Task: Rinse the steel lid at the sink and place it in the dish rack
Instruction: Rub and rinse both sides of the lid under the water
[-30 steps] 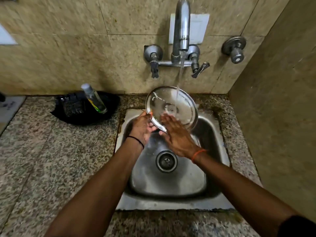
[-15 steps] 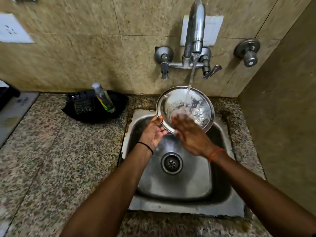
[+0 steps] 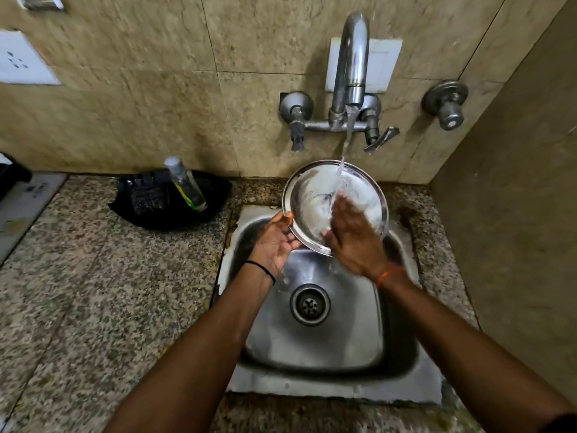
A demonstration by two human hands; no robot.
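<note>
Head camera looks steeply down, close over the sink [image 3: 402, 392] (edges perhaps blurred).

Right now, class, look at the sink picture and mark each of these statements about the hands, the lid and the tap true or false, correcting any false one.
1. Water runs from the tap onto the steel lid. True.
2. The left hand grips the lid by its rim. True.
3. The right hand rests on the counter. False: it lies flat against the lid's wet face, under the stream.
4. The lid sits in a dish rack. False: it is held tilted above the sink; no rack is in view.
5. A clear bottle leans in a black container left of the sink. True.
</note>
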